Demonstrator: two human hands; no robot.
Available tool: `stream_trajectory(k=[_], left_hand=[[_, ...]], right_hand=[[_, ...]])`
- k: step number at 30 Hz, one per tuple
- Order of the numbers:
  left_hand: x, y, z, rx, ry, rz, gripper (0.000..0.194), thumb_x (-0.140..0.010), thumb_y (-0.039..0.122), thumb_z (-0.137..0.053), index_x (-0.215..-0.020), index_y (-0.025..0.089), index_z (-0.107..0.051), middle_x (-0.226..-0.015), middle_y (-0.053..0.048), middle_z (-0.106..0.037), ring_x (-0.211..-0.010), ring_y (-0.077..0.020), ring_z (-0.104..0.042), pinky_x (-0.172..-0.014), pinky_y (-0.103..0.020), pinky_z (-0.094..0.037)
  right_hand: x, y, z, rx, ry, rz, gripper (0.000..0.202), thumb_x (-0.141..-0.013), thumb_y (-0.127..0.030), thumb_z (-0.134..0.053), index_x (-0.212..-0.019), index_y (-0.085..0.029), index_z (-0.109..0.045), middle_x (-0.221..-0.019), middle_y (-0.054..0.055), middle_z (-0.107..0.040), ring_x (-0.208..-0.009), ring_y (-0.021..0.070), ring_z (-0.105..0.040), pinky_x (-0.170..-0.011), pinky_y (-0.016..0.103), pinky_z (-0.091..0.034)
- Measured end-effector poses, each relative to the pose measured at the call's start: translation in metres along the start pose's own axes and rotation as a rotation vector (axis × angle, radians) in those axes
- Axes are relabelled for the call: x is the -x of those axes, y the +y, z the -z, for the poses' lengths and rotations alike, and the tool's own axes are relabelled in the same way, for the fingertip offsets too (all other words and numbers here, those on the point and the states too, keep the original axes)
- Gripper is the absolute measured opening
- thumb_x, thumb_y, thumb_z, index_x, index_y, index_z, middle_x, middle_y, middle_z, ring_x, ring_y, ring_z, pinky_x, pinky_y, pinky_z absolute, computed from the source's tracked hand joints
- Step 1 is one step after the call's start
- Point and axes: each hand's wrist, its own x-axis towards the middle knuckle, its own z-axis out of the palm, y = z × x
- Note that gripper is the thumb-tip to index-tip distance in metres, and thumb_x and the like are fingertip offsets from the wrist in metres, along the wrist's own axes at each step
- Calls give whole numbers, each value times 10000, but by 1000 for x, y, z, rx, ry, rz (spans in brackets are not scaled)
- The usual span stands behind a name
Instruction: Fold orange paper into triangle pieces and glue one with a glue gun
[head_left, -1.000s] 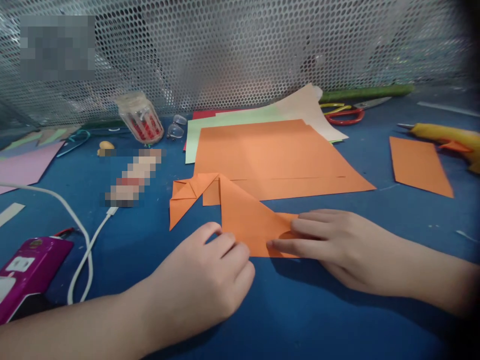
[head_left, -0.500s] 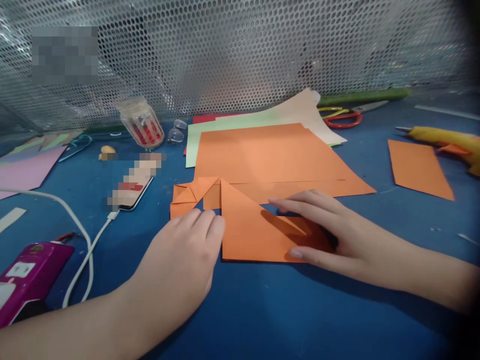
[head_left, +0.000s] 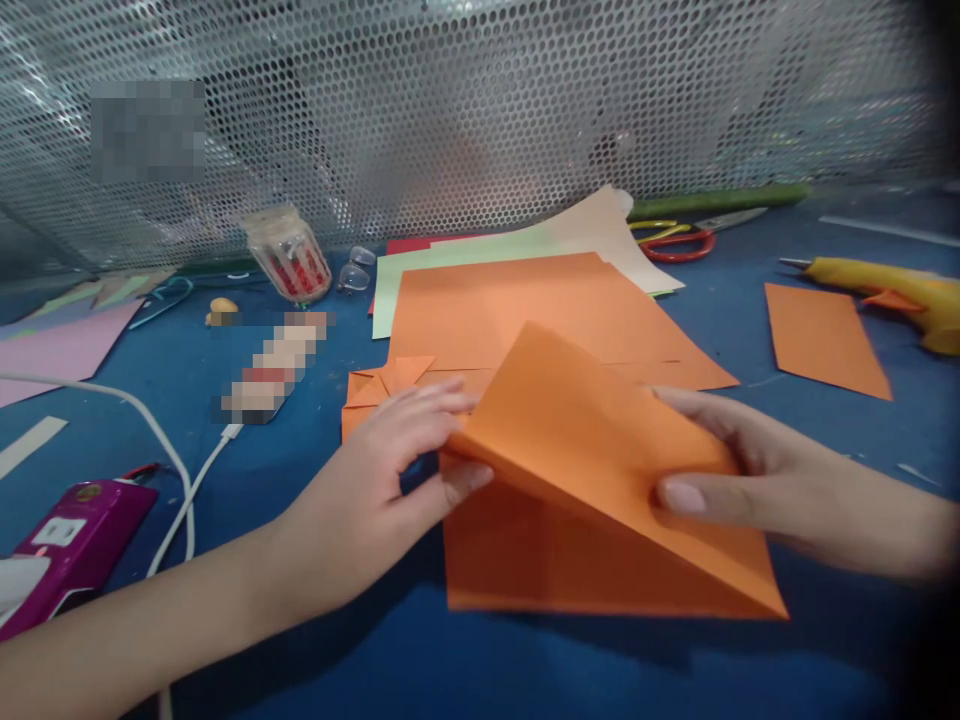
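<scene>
A sheet of orange paper point(head_left: 570, 430), folded over on itself, is lifted off the table at its upper layer. The thumb and fingers of my left hand point(head_left: 397, 470) close around its left edge. On its right side my right hand point(head_left: 735, 470) grips it, thumb on top and the other fingers mostly hidden behind. Just beyond my left hand lies a small folded orange paper piece point(head_left: 379, 380), partly covered by the fingers. Larger orange sheets point(head_left: 517, 300) are spread flat behind the paper I hold.
Pale green and cream sheets point(head_left: 577, 225) lie at the back beside scissors point(head_left: 679, 245). A glue gun point(head_left: 885, 285) and an orange rectangle point(head_left: 825, 340) are on the right. A jar point(head_left: 289, 255), a phone point(head_left: 277, 370), a white cable point(head_left: 187, 500) and a purple power socket point(head_left: 82, 525) are on the left.
The folded orange paper has been raised and partly opened out. My right hand has gone from resting over it to gripping it, and my left hand has turned, its thumb now on the paper's edge.
</scene>
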Motion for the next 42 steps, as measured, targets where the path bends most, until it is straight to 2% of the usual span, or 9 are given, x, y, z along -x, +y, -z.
stream_trajectory(k=[2, 5, 10, 12, 15, 18, 22, 28, 42], left_hand=[[-3, 11, 5, 296, 0, 92, 216, -1115, 363, -611, -1080, 243, -788, -1182, -42, -865, -1123, -279, -826, -921, -383, -706], [-6, 22, 7, 576, -63, 202, 142, -1057, 345, -675, -1010, 240, -759, -1003, -7, -864, -928, -235, -841, -707, -271, -674], [-2, 15, -5, 350, -169, 199, 215, -1020, 363, -751, -1213, 280, -705, -752, 76, -737, -672, -173, -750, -558, -217, -538], [1, 7, -13, 52, -84, 63, 369, -1033, 336, -762, -1378, 292, -640, -800, 79, -712, -671, -171, -722, -592, -237, -535], [4, 0, -24, -291, 82, -239, 301, -1095, 204, -645, -1394, 228, -616, -1172, -54, -745, -1022, -248, -755, -903, -353, -611], [5, 2, -32, -426, 30, -437, 264, -1108, 50, -481, -1269, 135, -673, -1303, -143, -725, -1174, -292, -698, -1029, -407, -588], [11, 5, -46, -375, -143, -334, 358, -1073, 17, -425, -1319, 69, -679, -1113, -124, -735, -946, -257, -682, -853, -370, -629], [20, -2, -71, -325, -32, -217, 502, -1154, 280, -393, -1586, 54, -510, -1107, -130, -666, -977, -303, -637, -857, -468, -605], [15, -4, -66, -414, -80, -257, 637, -1216, 426, -207, -1612, 15, -491, -1186, -159, -686, -1031, -333, -609, -909, -496, -538]], right_hand=[[5, 0, 2, -22, -88, 25, 720, -966, -810, -626, -1545, -380, -631, -1138, 87, -843, -979, 307, -832, -769, 418, -705], [4, -5, -2, -108, -177, 57, 661, -1044, -737, -517, -1599, -381, -572, -1228, 107, -828, -1074, 295, -829, -852, 445, -693], [-9, -10, -18, -204, 19, -2, 747, -898, -846, -702, -1369, -267, -739, -934, 74, -802, -792, 246, -791, -743, 381, -673], [-12, -4, -22, -134, 151, 1, 723, -863, -791, -791, -1333, -242, -749, -766, 6, -707, -660, 192, -700, -636, 314, -620], [-10, 8, -26, 110, 348, 77, 645, -944, -679, -744, -1426, -252, -715, -586, -88, -488, -478, 136, -484, -434, 238, -407], [-5, 18, -32, 383, 469, 206, 440, -1048, -536, -619, -1376, -293, -784, -658, -19, -681, -505, 158, -601, -491, 268, -518], [-1, 21, -36, 542, 461, 289, 377, -1099, -424, -531, -1249, -317, -860, -1059, 41, -887, -800, 244, -848, -719, 334, -701], [-1, 18, -34, 675, 400, 323, 404, -1111, -324, -498, -1290, -234, -849, -1129, 67, -868, -820, 272, -869, -581, 274, -688], [7, 13, -38, 830, 378, 390, 492, -1071, -100, -442, -1420, -214, -770, -1195, 81, -854, -935, 257, -865, -606, 241, -691]])
